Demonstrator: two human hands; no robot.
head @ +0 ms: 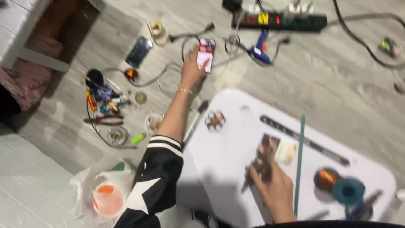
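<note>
Reaching toward the upper centre of the frame, the left hand point(192, 69) was recorded closed around the lower part of a pink-cased phone point(206, 55), held just above the grey floor point(337, 84) beside a tangle of cables point(168, 71). The left arm was extended nearly straight, its black sleeve with white stripes point(162, 169) ending at the elbow and a thin bracelet visible at the wrist. The phone was judged rigid, light and smooth-sided, with a glass face likely to crack if dropped; a hold across its two long edges, as seen, was judged safest. At lower centre, the right hand point(274, 185) was pressed down on a small dark electronic part point(263, 158) lying on the white board point(228, 160), fingers curled over it; because of blur, it could not be told whether the part was pinched or merely steadied. This part was judged light, stiff and delicate, best taken by its edges. A copper wire coil point(327, 177) and a teal spool point(349, 191) were noted at lower right.
</note>
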